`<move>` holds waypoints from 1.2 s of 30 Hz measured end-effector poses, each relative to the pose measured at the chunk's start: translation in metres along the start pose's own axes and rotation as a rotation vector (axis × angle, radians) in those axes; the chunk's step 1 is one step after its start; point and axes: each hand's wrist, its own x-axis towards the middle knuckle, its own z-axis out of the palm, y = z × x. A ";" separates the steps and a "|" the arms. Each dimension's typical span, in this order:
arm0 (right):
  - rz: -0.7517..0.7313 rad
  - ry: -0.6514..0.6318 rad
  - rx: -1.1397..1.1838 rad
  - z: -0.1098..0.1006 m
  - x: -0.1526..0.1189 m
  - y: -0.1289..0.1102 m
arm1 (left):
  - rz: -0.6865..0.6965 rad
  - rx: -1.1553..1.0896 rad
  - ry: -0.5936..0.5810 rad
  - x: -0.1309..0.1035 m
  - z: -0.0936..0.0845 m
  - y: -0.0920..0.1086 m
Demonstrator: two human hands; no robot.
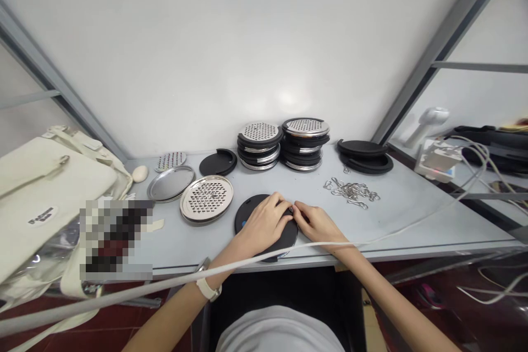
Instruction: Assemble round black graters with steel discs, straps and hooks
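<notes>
In front of me a black round disc [246,210] lies on the grey table near its front edge. My left hand [267,221] rests across it, fingers bent and closed at the disc's right rim. My right hand [315,221] pinches at that same rim, its fingertips meeting those of the left. A tiny shiny bit shows between the fingertips, too small to make out. Left of the disc lies a round metal grater plate [208,198]. Small metal wire clips [352,191] lie in a loose pile beyond my right hand.
Two stacks of black-rimmed graters [259,146] [306,143] stand by the wall. Black round holders [363,157] lie right, another black holder [218,162] left. A plain metal disc [171,183] and cream bag [53,187] are left. A white cable [173,281] crosses before my arms.
</notes>
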 end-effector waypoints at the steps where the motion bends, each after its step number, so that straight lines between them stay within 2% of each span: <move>1: 0.002 0.004 0.004 0.000 0.000 0.000 | 0.002 -0.001 0.002 0.000 0.000 0.000; 25: -0.010 -0.021 0.001 -0.002 0.000 0.000 | -0.021 -0.150 0.029 0.000 0.000 0.002; 36: 0.012 -0.004 -0.007 0.001 0.000 0.003 | 0.039 -0.075 -0.005 -0.001 -0.004 0.003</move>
